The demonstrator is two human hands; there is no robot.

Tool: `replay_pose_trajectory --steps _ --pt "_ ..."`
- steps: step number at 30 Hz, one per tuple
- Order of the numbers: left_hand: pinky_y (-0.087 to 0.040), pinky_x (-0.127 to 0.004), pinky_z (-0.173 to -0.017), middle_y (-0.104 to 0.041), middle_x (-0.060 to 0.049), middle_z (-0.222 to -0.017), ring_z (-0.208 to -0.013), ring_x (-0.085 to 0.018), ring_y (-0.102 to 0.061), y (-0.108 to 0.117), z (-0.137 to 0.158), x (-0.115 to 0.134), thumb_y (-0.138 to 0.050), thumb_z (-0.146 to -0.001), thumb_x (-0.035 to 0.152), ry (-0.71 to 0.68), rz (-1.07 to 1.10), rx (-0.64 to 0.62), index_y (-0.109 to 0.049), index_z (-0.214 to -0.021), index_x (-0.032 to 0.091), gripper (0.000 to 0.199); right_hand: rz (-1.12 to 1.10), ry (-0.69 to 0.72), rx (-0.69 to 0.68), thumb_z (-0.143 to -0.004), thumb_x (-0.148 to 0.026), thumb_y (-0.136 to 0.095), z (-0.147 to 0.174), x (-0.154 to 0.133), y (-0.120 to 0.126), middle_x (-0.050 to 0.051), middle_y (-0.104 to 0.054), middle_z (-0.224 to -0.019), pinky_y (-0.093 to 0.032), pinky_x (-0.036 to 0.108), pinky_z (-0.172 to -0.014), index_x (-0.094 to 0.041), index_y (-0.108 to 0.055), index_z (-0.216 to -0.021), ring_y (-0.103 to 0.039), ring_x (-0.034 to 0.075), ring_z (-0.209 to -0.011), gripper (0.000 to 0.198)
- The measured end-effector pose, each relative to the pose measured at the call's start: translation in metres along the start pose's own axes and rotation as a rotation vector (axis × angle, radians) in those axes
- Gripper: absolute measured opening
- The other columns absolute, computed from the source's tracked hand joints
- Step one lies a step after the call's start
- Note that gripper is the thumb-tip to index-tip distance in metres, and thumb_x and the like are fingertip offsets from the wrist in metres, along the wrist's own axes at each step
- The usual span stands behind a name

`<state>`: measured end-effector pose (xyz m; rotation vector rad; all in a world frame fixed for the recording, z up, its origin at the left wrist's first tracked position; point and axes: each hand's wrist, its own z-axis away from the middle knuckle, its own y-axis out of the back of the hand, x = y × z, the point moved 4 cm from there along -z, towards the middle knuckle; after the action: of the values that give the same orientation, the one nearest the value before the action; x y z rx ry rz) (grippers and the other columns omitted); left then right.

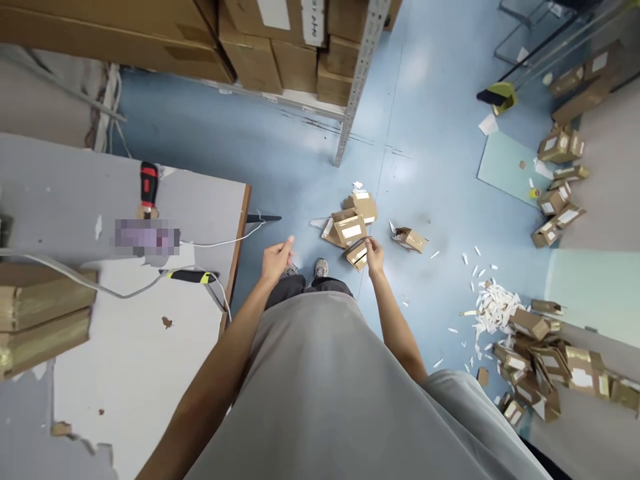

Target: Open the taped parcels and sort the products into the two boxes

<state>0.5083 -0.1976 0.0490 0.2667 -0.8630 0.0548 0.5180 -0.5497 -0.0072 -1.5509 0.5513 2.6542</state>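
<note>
While the fingers of our left hand (277,262) curl together mid-frame, we cannot tell if our right hand (375,258) pinches a carton (355,256).

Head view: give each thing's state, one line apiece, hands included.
Left hand: partly curled, nothing visible in it
Right hand: partly curled, grip unclear
Middle cartons: piled on the floor
Lone carton: lying, one end open
White scraps: heaped and scattered
Shelf cartons: stacked
Far-right cartons: heaped
Red-black tool: lying on the table
Yellow-black tool: lying there too
White cable: trailing past the table's edge
Pixelated item: unreadable
</note>
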Motion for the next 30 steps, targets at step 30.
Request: replay_pose_trajectory --steps 30 --pt "-0.046 -0.031 -0.065 -0.051 0.005 -0.072 -0.064 -0.015 -0.053 0.330 0.251 -0.196 -0.085 -0.088 0.053 -0.178 0.809 0.968 -0.076 -0.111 0.023 0.039 0.357 0.462 -0.989 -0.095 -0.076 -0.076 0.273 -0.102 -0.409 0.016 -0.086 -0.135 -0.060 0.054 -0.126 -0.027 -0.083 -0.124 -0.078 0.036 -0.135 0.058"
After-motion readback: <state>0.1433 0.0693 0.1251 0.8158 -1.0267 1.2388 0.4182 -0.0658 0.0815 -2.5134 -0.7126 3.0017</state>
